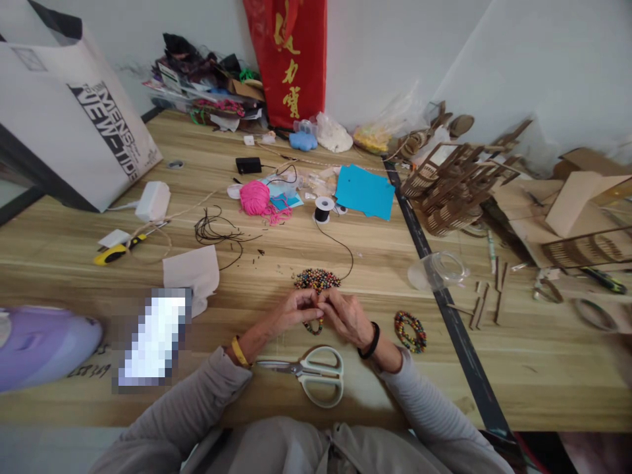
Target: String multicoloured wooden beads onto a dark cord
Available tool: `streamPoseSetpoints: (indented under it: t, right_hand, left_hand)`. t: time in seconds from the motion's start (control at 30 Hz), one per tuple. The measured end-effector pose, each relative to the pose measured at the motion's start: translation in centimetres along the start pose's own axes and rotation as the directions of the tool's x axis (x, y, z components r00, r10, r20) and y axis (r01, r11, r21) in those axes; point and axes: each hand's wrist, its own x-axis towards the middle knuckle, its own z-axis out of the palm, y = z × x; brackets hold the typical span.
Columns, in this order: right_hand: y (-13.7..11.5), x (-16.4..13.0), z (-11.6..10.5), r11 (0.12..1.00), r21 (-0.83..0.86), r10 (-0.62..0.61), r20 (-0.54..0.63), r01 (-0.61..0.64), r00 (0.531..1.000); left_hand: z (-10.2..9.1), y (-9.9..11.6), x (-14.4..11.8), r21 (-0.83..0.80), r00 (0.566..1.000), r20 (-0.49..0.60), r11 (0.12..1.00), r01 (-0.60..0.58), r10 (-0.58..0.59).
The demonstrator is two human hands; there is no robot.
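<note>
1. left hand (296, 308) and right hand (345, 316) met at the fingertips over the worktop (345, 263), both pinched shut on a short beaded strand (315, 325) that hangs in a small loop just below the fingers.
2. strand judged only partly strung: a few coloured beads on it, curve short.
3. loose bead pile (316, 279) just beyond the hands, still large; plenty left to thread, by the look of it.
4. black cord (343, 253) running from the pile area up to a spool (324, 209); not cut from the spool, as far as can be told.
5. one finished beaded bracelet (410, 331) lying closed in a ring, near the right wrist, apart from the hands.
6. scissors (311, 374) flat on the worktop just in front of the body, between the forearms, untouched.
7. whether a knot or a bead is being worked at the fingertips: cannot tell, too small.
8. judgement: one piece done, second at an early stage; stringing, cutting and tying left.
</note>
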Motion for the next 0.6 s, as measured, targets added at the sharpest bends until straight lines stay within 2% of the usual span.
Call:
streamPoseSetpoints:
  t: [0.4,0.5,0.6]
  right_hand:
    - [-0.04,-0.19,0.17,0.997,-0.078,0.01,0.035,-0.007,0.999]
    - [-0.06,-0.14,0.11,0.999,-0.051,0.015,0.045,-0.013,0.999]
    - [-0.08,-0.01,-0.1,0.998,0.048,0.049,0.065,-0.052,0.997]
  left_hand:
    - [-0.01,0.43,-0.3,-0.008,0.998,0.06,0.999,0.032,-0.031]
    - [-0.11,0.31,-0.17,-0.004,0.998,0.054,1.0,0.024,-0.024]
    - [-0.2,0.44,-0.09,-0.004,0.998,0.055,0.999,0.035,-0.035]
